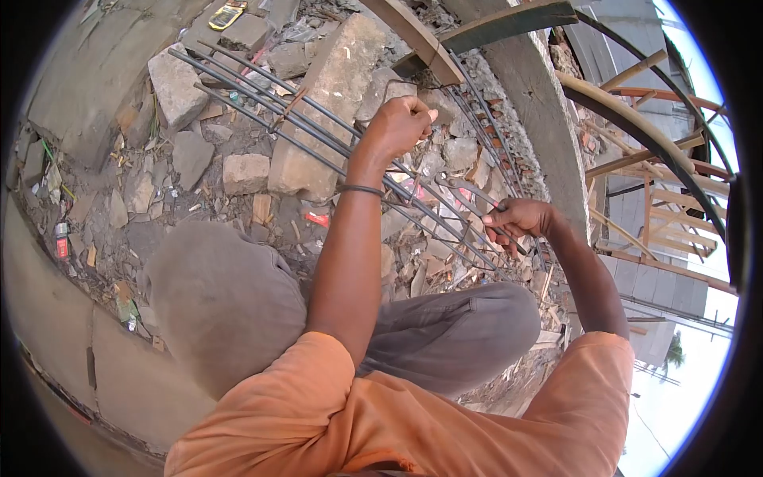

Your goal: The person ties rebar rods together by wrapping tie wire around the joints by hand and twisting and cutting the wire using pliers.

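My left hand is above the rebar cage, its fingers pinched together. A thin bent wire shows just beyond the knuckles; whether the fingers hold it I cannot tell. In my right hand is a pair of pincers, with its jaws pointing left toward the cage bars. The cage is made of several long steel bars joined by stirrups. It slants from upper left down to near my right hand, and my left forearm hides part of it.
Broken concrete blocks and rubble lie under and around the cage. Wooden boards jut in at the top, beside a concrete beam. A yellow-and-black packet and a red lighter-like item lie on the ground. Timber framing stands at right.
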{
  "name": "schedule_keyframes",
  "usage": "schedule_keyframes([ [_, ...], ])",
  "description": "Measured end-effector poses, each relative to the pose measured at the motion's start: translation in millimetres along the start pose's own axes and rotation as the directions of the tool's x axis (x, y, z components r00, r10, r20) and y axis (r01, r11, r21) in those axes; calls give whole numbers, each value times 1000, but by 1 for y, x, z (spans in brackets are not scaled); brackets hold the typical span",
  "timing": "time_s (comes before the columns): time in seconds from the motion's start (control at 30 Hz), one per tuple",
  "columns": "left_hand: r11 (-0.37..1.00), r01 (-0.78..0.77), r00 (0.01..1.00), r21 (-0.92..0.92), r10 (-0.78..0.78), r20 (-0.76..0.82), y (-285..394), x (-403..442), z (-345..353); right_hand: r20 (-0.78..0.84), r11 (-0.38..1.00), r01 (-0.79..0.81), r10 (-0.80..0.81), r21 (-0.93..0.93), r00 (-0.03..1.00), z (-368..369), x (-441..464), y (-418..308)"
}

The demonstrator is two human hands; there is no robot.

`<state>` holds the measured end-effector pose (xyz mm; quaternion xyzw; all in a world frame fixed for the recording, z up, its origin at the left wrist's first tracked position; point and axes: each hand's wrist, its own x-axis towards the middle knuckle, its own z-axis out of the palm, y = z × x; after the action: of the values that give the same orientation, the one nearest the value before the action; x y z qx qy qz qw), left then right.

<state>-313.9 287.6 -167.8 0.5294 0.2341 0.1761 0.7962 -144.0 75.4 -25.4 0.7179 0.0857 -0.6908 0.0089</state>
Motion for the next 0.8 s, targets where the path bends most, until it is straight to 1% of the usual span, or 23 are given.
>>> schedule_keyframes([
  [0.03, 996, -17, 999, -91, 14, -36, -1, 0, -1, 42, 998, 10, -13, 54, 999, -5, -3, 5],
  [0.1, 965, -52, 996, -256, 33, -81, 6, -5, -1, -198, 999, 51, -49, 8, 979, 3, -10, 21],
  [0.13, 961, -61, 995, -271, 38, -87, 6, -3, -3, -324, 998, 70, -66, 2, 944, 8, -15, 34],
  [0.17, 956, -67, 996, -284, 45, -82, 5, -1, -7, -430, 993, 55, -97, -109, 898, 11, -15, 52],
  [0.2, 953, -66, 997, -297, 49, -66, 3, 3, -8, -433, 977, 206, -164, 51, 886, 17, -15, 73],
  [0.23, 968, -56, 997, -246, 43, -58, 3, 5, -8, -455, 911, 355, -230, 209, 860, 27, -13, 96],
  [0.27, 980, -47, 998, -192, 38, -53, 3, 7, -8, -491, 797, 493, -293, 349, 821, 38, -12, 115],
  [0.3, 985, -40, 998, -167, 33, -44, 4, 7, -5, -427, 703, 553, -376, 448, 823, 53, -17, 124],
  [0.37, 995, -19, 999, -102, 16, -32, 3, 8, 0, -555, 480, 657, -357, 581, 751, 86, -2, 175],
  [0.4, 998, -6, 1000, -65, 4, -28, 1, 9, 4, -614, 360, 700, -335, 617, 714, 107, 1, 193],
  [0.43, 1000, 3, 1000, -30, -4, -27, 0, 11, 7, -679, 202, 757, -345, 621, 648, 131, 7, 203],
  [0.53, 999, 21, 999, 45, -19, -44, -4, 14, 20, -804, -41, 805, -95, 592, 587, 192, 24, 232],
  [0.63, 993, 21, 999, 118, -16, -42, -11, 19, 27, -791, -137, 793, 87, 593, 606, 231, 62, 291],
  [0.67, 990, 26, 998, 138, -19, -51, -11, 18, 27, -723, 48, 736, 243, 675, 647, 237, 67, 287],
  [0.7, 988, 27, 998, 154, -19, -55, -11, 19, 30, -651, 208, 628, 405, 750, 642, 240, 73, 276],
  [0.73, 986, 30, 998, 166, -21, -55, -13, 19, 36, -574, 332, 473, 566, 816, 593, 245, 74, 274],
  [0.77, 986, 21, 999, 163, -14, -44, -15, 20, 40, -614, 265, 570, 514, 778, 599, 258, 111, 310],
  [0.8, 987, 14, 999, 162, -8, -42, -17, 21, 42, -626, 287, 570, 518, 770, 583, 266, 158, 340],
])
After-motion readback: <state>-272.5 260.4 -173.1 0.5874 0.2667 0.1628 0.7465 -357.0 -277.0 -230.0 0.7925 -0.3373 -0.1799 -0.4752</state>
